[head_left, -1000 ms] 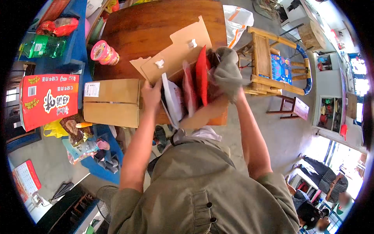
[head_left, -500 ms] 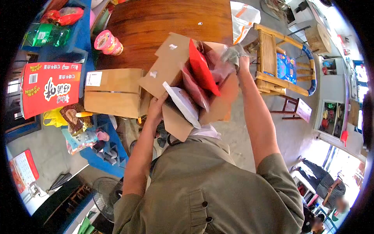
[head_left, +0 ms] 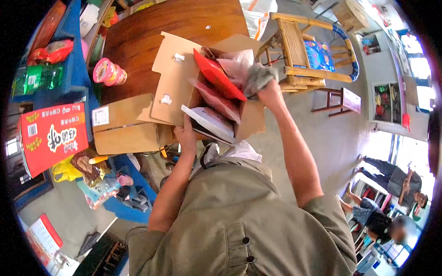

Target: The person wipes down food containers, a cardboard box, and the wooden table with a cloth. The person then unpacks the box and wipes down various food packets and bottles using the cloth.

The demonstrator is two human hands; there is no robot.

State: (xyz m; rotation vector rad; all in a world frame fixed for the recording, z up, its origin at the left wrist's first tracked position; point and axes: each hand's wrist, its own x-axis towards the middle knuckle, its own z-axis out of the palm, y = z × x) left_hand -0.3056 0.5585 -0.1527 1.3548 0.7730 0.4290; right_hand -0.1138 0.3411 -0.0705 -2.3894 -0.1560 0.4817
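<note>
An open cardboard box [head_left: 172, 73] is held in front of my body, its flaps spread. Inside are a red packet [head_left: 216, 76], a pinkish plastic-wrapped packet [head_left: 217, 100], a white packet [head_left: 209, 120] and crumpled clear plastic [head_left: 241, 60]. My left hand [head_left: 185, 136] is closed on the near left edge of the box, beside the white packet. Bunched in my right hand [head_left: 270, 93] is a grey cloth [head_left: 258, 80], at the right side of the box opening. Its fingers are partly hidden by the cloth.
A closed cardboard box [head_left: 124, 138], a red noodle carton [head_left: 54, 138] and a pink cup [head_left: 109, 72] stand left, by the wooden table [head_left: 138, 41]. A bamboo chair [head_left: 297, 48] and small stool [head_left: 340, 100] are right. Two people are at lower right.
The view has swung, shifting the surroundings. My right hand has brought the grey cloth lower and closer against the box's right side. My left hand keeps its hold on the box edge.
</note>
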